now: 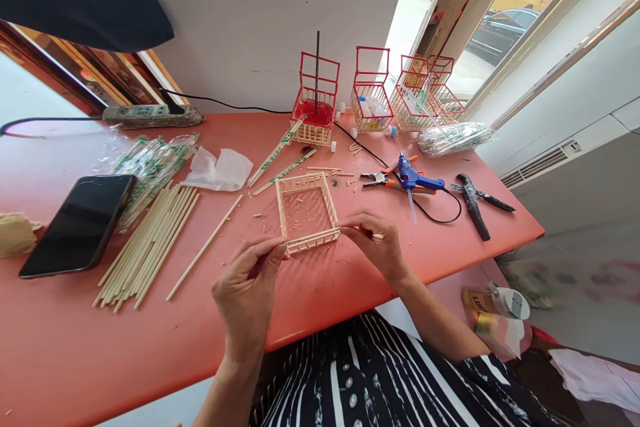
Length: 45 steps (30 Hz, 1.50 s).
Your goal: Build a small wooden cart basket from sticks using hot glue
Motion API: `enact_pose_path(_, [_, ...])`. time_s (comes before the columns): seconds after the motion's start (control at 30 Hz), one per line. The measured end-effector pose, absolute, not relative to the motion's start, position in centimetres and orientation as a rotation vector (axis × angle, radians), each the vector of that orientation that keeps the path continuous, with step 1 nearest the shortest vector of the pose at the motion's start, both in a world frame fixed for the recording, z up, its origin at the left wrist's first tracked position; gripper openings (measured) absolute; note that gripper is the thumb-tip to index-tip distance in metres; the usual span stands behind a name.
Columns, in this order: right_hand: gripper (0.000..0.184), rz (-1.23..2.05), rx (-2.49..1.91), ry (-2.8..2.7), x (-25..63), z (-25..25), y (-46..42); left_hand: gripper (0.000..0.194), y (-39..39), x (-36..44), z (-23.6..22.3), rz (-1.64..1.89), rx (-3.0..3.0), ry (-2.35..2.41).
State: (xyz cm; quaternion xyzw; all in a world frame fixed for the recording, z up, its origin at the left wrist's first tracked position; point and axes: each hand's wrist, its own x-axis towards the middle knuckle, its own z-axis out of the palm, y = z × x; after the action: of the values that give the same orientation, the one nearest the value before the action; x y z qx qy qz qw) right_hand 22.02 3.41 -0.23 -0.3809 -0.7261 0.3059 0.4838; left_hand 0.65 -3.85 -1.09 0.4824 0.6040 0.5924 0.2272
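Observation:
A small rectangular frame (pixel 330 203) built of pale chopstick pieces sits on the red table in front of me, with low railing-like sides. Along its near side lies a thin wooden chopstick (pixel 313 237). My left hand (pixel 253 273) pinches its left end at the near left corner. At the near right corner my right hand (pixel 375 243) pinches the other end, and a short pale tip shows past the fingers. Whether the stick touches the railing all along, I cannot tell. Wood crumbs (pixel 305 213) are scattered inside and around the frame.
Loose chopsticks (pixel 147 247), a phone (pixel 80 225) and wrapped chopsticks (pixel 155 167) lie left. A blue glue gun (pixel 415 177), pliers (pixel 383 179) and black-handled cutters (pixel 475 203) lie right. Several red-railed stick carts (pixel 370 90) stand at the back, near a power strip (pixel 153 115).

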Motion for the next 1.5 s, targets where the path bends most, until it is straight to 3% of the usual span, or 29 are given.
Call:
enact_pose_path(0.47, [0.015, 0.742, -0.931, -1.765, 22.0, -0.2, 3.3, 0.009, -3.7, 0.5, -1.5, 1.661, 1.376, 1.676])
enact_pose_path(0.73, [0.015, 0.711, -0.913, -1.764, 22.1, -0.2, 3.2, 0.026, -4.0, 0.4, -2.2, 1.651, 1.286, 1.679])
enact_pose_path(1.13, [0.016, 0.709, -0.887, -1.804, 21.9, -0.1, 3.5, 0.011, -3.2, 0.5, -0.8, 1.611, 1.462, 1.625])
enact_pose_path(1.5, [0.026, 0.758, -0.921, -1.833, 22.1, 0.1, 3.6, 0.010, -3.2, 0.6, -0.9, 1.623, 1.552, 1.674])
